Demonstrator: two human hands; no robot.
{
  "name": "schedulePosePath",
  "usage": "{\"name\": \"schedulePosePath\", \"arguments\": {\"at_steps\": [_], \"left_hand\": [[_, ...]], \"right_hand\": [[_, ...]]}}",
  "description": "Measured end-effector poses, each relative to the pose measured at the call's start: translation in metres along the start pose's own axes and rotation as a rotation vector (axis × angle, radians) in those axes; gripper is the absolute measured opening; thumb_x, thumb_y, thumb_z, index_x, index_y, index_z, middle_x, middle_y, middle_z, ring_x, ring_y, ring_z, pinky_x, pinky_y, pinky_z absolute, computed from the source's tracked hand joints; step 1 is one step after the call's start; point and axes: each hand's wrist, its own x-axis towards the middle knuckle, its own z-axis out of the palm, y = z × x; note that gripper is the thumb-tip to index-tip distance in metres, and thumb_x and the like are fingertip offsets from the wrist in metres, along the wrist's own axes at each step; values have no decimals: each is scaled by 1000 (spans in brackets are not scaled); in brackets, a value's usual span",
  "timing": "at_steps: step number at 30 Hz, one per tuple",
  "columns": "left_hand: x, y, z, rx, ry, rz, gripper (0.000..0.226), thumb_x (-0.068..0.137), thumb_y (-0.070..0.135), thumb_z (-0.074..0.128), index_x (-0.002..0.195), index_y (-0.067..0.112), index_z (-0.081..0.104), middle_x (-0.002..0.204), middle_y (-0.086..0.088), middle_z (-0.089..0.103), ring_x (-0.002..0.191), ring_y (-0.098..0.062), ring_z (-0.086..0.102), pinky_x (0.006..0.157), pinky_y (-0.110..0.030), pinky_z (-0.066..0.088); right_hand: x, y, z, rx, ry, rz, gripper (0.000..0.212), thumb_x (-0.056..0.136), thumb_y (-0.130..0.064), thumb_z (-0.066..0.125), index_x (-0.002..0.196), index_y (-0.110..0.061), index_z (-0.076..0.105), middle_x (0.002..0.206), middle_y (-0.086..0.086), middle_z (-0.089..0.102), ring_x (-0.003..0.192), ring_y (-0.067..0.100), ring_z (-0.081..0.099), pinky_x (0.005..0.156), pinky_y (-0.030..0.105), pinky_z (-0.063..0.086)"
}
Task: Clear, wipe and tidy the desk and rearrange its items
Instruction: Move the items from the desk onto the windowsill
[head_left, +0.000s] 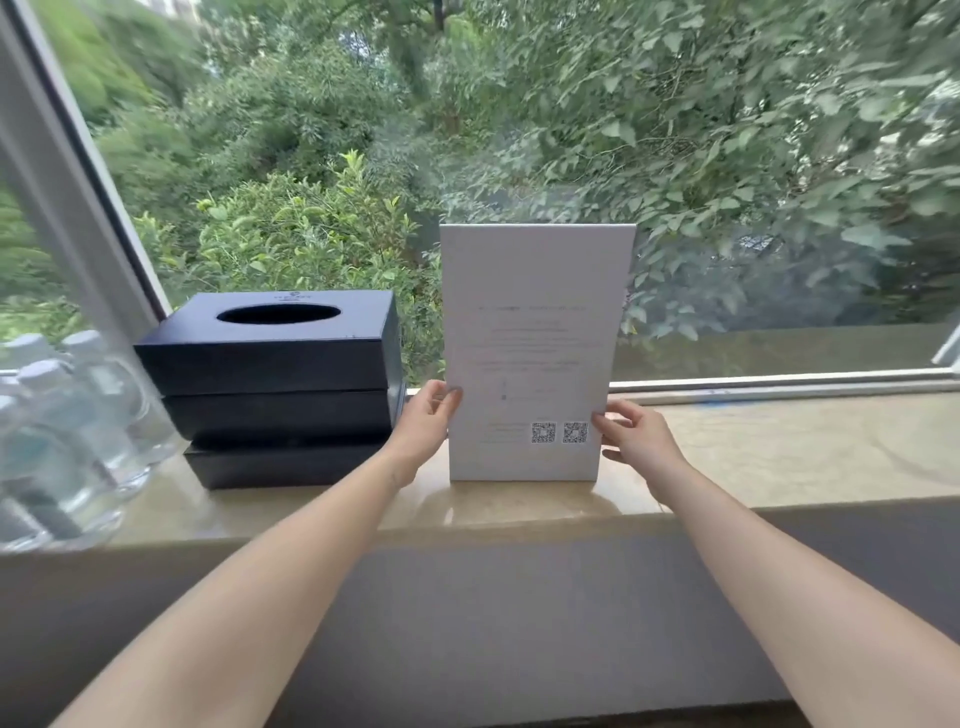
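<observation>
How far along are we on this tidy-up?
Done: dark boxes stacked beside the water bottles on the sill. In hand: left hand and right hand hold the white card upright by its sides. Left: letting it go; the desk itself is out of view.

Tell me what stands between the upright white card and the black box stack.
Only the left hand, gripping one edge of the white card, fills the gap to the black box stack. Nothing else visible lies on the sill between them. The right hand holds the other edge.
</observation>
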Motion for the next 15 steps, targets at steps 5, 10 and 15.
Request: {"name": "schedulePosePath", "arguments": {"at_steps": [5,10,15], "left_hand": [[-16,-6,-4,117,-24,-15,23,101,34,53,118,19,56,120,2,63,113,-14,59,101,-35,47],[-36,-15,-14,344,-95,-3,34,98,34,56,127,16,55,122,6,62,112,-11,58,91,-26,44],[-74,-24,-43,520,-181,-9,34,96,34,59,128,22,55,119,9,61,107,-8,59,78,-21,48]], "right_hand": [[-15,9,-6,-37,50,62,27,91,-18,66,118,-18,63,98,3,71,92,20,66,89,39,51],[-36,21,11,-222,101,113,30,88,-10,62,117,-12,60,88,4,69,84,24,69,83,41,57],[-64,9,70,-455,-214,16,20,87,-14,61,106,-17,66,86,0,75,75,16,70,72,27,53]]}}
